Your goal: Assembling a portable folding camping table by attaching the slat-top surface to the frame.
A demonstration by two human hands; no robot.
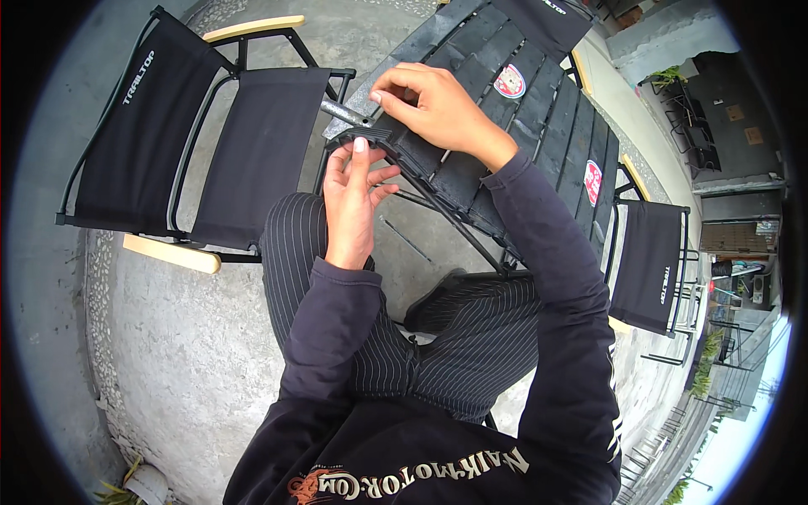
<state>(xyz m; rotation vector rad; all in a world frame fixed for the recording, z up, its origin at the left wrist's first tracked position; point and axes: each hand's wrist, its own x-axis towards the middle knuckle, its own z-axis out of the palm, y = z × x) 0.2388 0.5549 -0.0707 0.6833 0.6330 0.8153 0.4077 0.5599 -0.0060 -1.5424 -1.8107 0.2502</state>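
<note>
My left hand is at the near left corner of the black slatted table. Its thumb and forefinger pinch a black ribbed piece, while the other fingers are loosely spread. Just beyond that piece, a grey metal tube with a hole near its end lies at the table's corner. Above the tabletop, my right hand has its fingers curled, thumb and forefinger close together near the tube. Whatever may be between those fingertips is too small to make out.
A black folding chair with wooden armrests stands at the left, another chair at the right. Two round stickers, one of them red and white, mark the tabletop. A thin dark rod lies on the concrete floor beneath the table's edge.
</note>
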